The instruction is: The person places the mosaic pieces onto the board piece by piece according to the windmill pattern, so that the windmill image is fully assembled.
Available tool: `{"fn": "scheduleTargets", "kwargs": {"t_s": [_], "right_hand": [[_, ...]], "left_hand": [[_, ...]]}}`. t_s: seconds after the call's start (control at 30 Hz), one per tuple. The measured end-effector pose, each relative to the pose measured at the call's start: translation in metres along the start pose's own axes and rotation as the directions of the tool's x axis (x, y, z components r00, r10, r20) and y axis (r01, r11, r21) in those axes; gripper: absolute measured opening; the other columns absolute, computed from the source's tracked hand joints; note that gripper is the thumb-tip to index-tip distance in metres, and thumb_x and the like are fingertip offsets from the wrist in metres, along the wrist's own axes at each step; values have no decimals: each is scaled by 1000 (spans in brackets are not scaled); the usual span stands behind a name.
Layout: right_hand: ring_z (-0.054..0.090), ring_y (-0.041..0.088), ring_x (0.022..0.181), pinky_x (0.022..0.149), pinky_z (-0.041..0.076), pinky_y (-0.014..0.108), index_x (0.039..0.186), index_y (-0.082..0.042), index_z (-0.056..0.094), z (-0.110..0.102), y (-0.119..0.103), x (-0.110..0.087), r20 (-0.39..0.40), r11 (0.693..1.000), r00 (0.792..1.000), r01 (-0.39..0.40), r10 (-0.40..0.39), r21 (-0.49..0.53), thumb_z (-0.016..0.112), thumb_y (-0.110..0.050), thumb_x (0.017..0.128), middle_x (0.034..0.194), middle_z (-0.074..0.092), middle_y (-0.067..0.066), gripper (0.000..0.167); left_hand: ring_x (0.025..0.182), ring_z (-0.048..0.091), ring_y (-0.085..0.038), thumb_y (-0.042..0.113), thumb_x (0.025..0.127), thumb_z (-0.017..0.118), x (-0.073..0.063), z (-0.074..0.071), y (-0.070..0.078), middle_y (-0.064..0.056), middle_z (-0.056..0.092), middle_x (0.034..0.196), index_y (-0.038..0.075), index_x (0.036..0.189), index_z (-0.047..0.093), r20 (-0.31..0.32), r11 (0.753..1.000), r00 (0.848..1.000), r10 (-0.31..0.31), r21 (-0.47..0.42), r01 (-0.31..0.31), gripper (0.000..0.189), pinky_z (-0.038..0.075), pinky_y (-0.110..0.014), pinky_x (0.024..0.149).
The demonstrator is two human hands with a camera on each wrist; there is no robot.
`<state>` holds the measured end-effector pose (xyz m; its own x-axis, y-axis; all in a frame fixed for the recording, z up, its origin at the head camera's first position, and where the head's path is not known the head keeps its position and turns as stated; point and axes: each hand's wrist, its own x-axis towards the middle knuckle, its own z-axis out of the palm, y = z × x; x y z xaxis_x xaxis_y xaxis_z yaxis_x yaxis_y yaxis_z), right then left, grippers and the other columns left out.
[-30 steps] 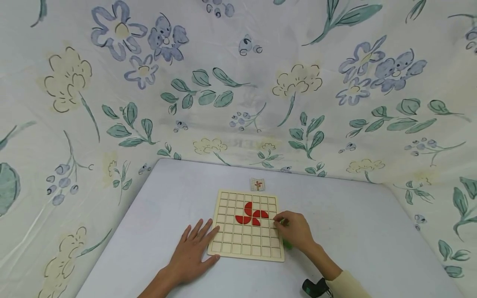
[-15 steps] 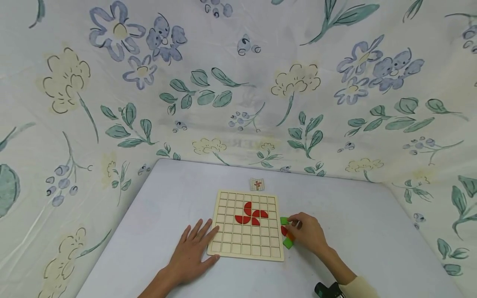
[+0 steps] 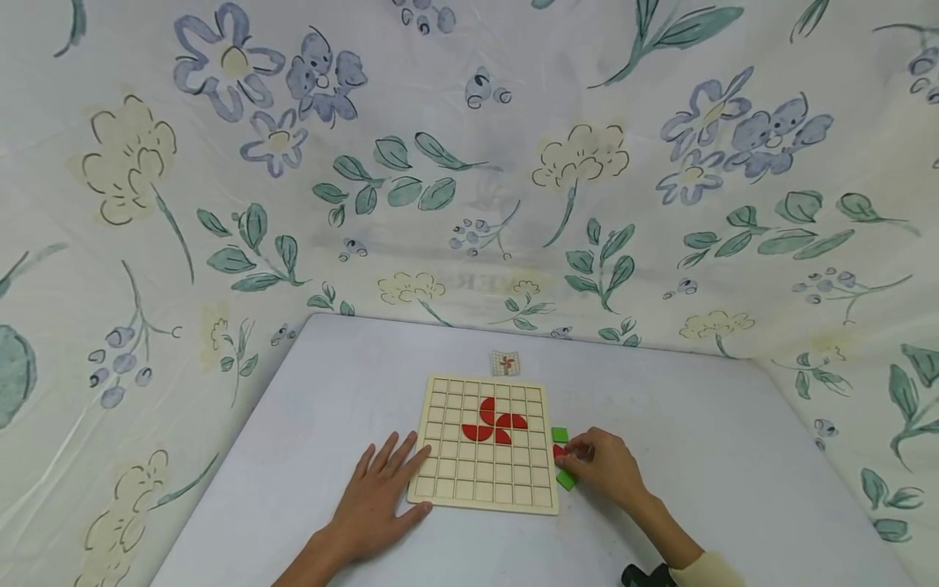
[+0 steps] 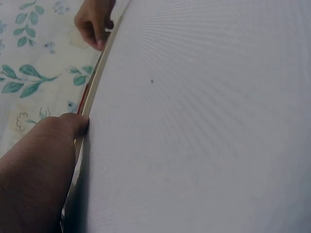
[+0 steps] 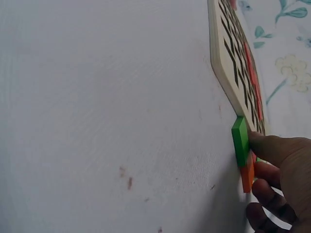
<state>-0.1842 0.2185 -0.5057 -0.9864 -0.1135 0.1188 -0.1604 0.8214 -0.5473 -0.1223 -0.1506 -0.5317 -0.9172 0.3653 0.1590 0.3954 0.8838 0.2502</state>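
A pale wooden grid board (image 3: 480, 481) lies on the white table with several red curved tiles (image 3: 480, 432) set near its middle. My left hand (image 3: 377, 497) rests flat at the board's left edge, fingers spread and fingertips on the rim. Beyond the right edge, my right hand (image 3: 605, 465) pinches a loose red tile (image 3: 559, 451) between thumb and index finger. Around it lie a green tile (image 3: 560, 434) behind and another green tile (image 5: 240, 141) in front. An orange tile (image 5: 248, 177) shows below the fingers in the right wrist view; the hand hides it in the head view.
A small pattern card (image 3: 505, 364) with a red figure on a grid lies behind the board. A dark strapped device (image 3: 645, 575) sits at the right wrist. Floral cloth (image 3: 469, 163) hangs behind the table.
My right hand drew back from the board's right edge, uncovering the green and red tiles, then shifted slightly down onto the red tile. The left hand stayed in place.
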Motion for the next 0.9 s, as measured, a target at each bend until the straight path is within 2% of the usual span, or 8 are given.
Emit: {"fn": "scheduleTargets", "kwargs": {"t_s": [0.3,0.6,0.9], "right_hand": [[48,12,63,52,42,23,79,-12,65,2,-7,3,38,996,999,-17,14,92,85,-9,74,69,54,-6,21],[53,15,68,51,45,24,85,-10,69,0,-9,6,39,970,999,-9,-1,244,78,0,81,75,63,-5,13],[57,14,79,67,49,28,96,-10,73,3,-19,11,3,957,999,-41,42,287,77,-3,84,81,63,-4,14]], "left_hand": [[148,16,-30,63,91,53,0,0,0,-5,26,161,21,153,38,2,1000,1000,-1,-12,1,76,11,-55,115],[148,16,-30,64,91,52,1,1,-1,-5,25,161,21,153,37,1,1000,1000,0,0,0,77,12,-55,115],[148,16,-30,63,91,53,1,-1,0,-5,26,161,20,153,37,-5,1000,1000,6,-14,-6,77,12,-55,115]]}}
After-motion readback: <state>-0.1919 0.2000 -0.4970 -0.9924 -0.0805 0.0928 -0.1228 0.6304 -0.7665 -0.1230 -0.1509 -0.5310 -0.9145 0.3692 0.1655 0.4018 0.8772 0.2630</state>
